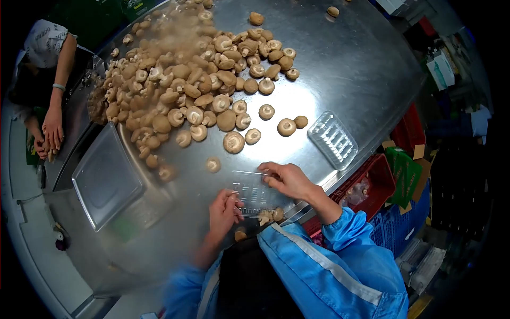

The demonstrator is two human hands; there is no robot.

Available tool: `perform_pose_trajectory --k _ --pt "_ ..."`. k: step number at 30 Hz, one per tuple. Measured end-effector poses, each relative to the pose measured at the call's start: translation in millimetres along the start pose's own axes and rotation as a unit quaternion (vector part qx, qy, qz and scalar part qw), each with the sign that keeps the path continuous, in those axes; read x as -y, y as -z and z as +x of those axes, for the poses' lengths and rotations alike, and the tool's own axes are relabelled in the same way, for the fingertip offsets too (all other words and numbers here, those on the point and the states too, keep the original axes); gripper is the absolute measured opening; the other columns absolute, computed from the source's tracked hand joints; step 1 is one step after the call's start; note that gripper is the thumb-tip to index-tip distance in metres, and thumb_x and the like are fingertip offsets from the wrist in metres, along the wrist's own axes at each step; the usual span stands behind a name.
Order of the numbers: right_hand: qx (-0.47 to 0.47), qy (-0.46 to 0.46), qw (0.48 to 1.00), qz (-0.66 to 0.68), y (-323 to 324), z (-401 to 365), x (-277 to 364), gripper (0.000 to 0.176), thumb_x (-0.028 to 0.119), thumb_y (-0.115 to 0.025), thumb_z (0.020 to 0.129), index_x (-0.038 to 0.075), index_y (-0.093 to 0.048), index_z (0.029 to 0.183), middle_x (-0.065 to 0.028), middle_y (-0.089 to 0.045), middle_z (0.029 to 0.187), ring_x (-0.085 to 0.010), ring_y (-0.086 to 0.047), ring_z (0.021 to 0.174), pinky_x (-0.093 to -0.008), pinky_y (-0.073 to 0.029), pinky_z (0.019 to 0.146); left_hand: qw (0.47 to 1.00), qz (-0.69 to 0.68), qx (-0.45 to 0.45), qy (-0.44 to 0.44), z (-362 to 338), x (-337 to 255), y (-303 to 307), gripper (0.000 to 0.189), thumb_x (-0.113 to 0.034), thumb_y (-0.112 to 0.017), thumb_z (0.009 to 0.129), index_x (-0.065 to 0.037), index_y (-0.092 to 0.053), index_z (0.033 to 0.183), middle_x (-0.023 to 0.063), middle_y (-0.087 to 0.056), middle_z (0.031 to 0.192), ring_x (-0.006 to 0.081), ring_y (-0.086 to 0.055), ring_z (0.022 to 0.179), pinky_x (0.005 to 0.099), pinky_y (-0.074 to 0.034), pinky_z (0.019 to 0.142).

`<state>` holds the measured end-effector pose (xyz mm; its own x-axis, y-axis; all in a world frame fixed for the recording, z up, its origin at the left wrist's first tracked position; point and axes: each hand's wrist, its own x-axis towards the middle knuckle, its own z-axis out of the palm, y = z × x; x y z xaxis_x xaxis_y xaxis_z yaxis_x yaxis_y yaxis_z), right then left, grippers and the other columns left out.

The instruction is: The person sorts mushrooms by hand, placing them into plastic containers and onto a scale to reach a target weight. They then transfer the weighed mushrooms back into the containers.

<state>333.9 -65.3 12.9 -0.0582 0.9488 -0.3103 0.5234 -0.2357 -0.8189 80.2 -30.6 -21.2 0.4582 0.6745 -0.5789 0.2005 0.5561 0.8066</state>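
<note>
A clear plastic tray (251, 192) is held between my two hands at the near edge of the steel table. My left hand (224, 213) grips its left side, fingers curled at the rim. At the upper right corner, my right hand (288, 181) pinches the rim between thumb and fingers. A few mushrooms (277, 214) lie by the tray's lower edge, close to my body. Beyond my hands spreads a large pile of brown mushrooms (180, 80), with several loose ones on its near side. A second clear tray (333, 139) rests to the right.
The steel table (350, 64) fills the middle. A larger clear plastic container (109, 178) stands at the left. Red crates (366, 183), a green box (401, 175) and a blue crate (390, 228) stand below the right edge. Another person's hands (50, 133) work at far left.
</note>
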Motion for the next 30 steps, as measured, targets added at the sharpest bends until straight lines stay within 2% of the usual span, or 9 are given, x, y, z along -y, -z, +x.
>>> perform_pose_trajectory --k 3,6,7,10,14,20,23,28,30 --pt "-0.049 -0.069 0.996 -0.029 -3.1 -4.8 -23.4 0.04 0.021 -0.059 0.092 0.004 -0.052 0.128 -0.0183 -0.071 0.089 -0.0282 -0.071 0.076 -0.0389 -0.054 0.075 0.992 -0.114 -0.03 0.048 4.2 6.9 -0.9 0.021 -0.018 -0.046 0.104 -0.002 -0.048 0.118 0.0144 -0.064 0.093 0.0195 -0.062 0.053 0.0263 -0.046 0.043" --pt "-0.032 -0.195 0.974 0.113 -0.3 -12.7 -16.8 0.046 0.019 -0.058 0.094 0.0 -0.046 0.133 -0.0187 -0.069 0.084 -0.0245 -0.069 0.065 -0.0367 -0.054 0.067 0.975 -0.201 -0.043 0.082 12.8 15.3 5.3 0.025 -0.017 -0.046 0.104 -0.002 -0.042 0.124 0.0192 -0.062 0.101 0.0255 -0.065 0.062 0.0303 -0.051 0.05" --pt "-0.044 -0.189 0.966 0.172 -6.0 -14.2 -19.3 0.045 0.014 -0.053 0.096 -0.003 -0.041 0.136 -0.0158 -0.067 0.082 -0.0193 -0.065 0.056 -0.0331 -0.052 0.056 0.968 -0.23 -0.049 0.086 14.0 16.8 0.5 0.028 -0.016 -0.046 0.103 -0.002 -0.04 0.126 0.0208 -0.061 0.104 0.0277 -0.066 0.066 0.0318 -0.052 0.053" --pt "-0.074 -0.212 0.935 0.273 -14.9 -9.4 -18.7 0.043 0.009 -0.046 0.096 -0.002 -0.041 0.137 -0.014 -0.067 0.082 -0.0165 -0.062 0.052 -0.0298 -0.05 0.049 0.952 -0.276 -0.046 0.126 16.9 11.4 -19.9 0.034 -0.014 -0.046 0.102 -0.002 -0.035 0.132 0.0246 -0.058 0.111 0.0331 -0.067 0.076 0.0358 -0.055 0.06" --pt "-0.126 -0.214 0.932 0.263 -8.6 14.4 -30.8 0.04 0.005 -0.038 0.096 -0.002 -0.043 0.135 -0.0121 -0.065 0.08 -0.0136 -0.056 0.048 -0.0278 -0.045 0.041 0.938 -0.315 0.003 0.144 35.3 -4.0 -21.2 0.037 -0.009 -0.049 0.099 -0.002 -0.035 0.133 0.0256 -0.061 0.112 0.0334 -0.067 0.078 0.0353 -0.053 0.064" --pt "-0.168 -0.168 0.919 0.316 -5.2 96.7 -20.1 0.037 0.001 -0.036 0.094 -0.004 -0.045 0.13 -0.0138 -0.066 0.083 -0.0134 -0.055 0.047 -0.0276 -0.043 0.039 0.951 -0.297 -0.059 0.064 107.7 -38.9 19.3 0.04 -0.002 -0.045 0.096 0.006 -0.034 0.133 0.0258 -0.061 0.11 0.0324 -0.064 0.069 0.0335 -0.051 0.054" --pt "-0.195 -0.131 0.917 0.321 -6.0 154.2 -8.1 0.037 -0.002 -0.034 0.094 -0.005 -0.042 0.131 -0.0145 -0.065 0.084 -0.0147 -0.056 0.046 -0.0293 -0.043 0.037 0.963 -0.253 -0.097 0.0 151.8 -50.8 47.5 0.026 -0.003 -0.043 0.097 0.003 -0.042 0.123 0.0227 -0.064 0.107 0.0263 -0.061 0.064 0.0291 -0.047 0.051" --pt "-0.247 -0.105 0.914 0.305 -4.2 223.7 3.9 0.025 0.0 -0.034 0.097 -0.002 -0.044 0.12 -0.0157 -0.065 0.081 -0.0167 -0.059 0.045 -0.0316 -0.045 0.037 0.963 -0.237 -0.123 -0.046 204.9 -92.3 70.0 0.026 0.0 -0.035 0.098 0.006 -0.041 0.123 0.0199 -0.061 0.103 0.0244 -0.06 0.057 0.0278 -0.043 0.043" --pt "-0.241 -0.088 0.909 0.328 -3.4 229.7 -0.4 0.031 0.004 -0.034 0.101 0.0 -0.042 0.13 -0.0123 -0.062 0.082 -0.015 -0.055 0.045 -0.0284 -0.044 0.039 0.96 -0.239 -0.125 -0.073 206.0 -94.1 68.2 0.023 0.002 -0.033 0.099 0.005 -0.04 0.121 0.0184 -0.062 0.101 0.024 -0.061 0.057 0.0277 -0.043 0.041"
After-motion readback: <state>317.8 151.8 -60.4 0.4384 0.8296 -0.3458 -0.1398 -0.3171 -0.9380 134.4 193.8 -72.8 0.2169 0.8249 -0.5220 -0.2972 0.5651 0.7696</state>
